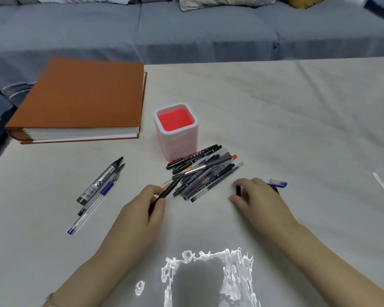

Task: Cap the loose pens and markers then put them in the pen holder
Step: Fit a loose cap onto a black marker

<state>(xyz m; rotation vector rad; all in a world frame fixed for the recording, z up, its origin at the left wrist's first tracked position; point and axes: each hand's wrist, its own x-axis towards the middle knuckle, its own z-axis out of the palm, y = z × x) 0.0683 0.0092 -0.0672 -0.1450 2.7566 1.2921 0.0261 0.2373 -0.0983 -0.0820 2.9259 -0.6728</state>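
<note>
Trouble may come from the small black cap [238,190], which the right hand [256,198] pinches on the bench [275,107]: it can slip. The left hand [142,209] grips a dark pen [167,190] touching the pile [206,171] before the empty pen holder [177,140], and may scatter it.

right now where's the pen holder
In the head view the pen holder stands upright near centre, just behind the pile of pens and right of the orange binder.
</note>
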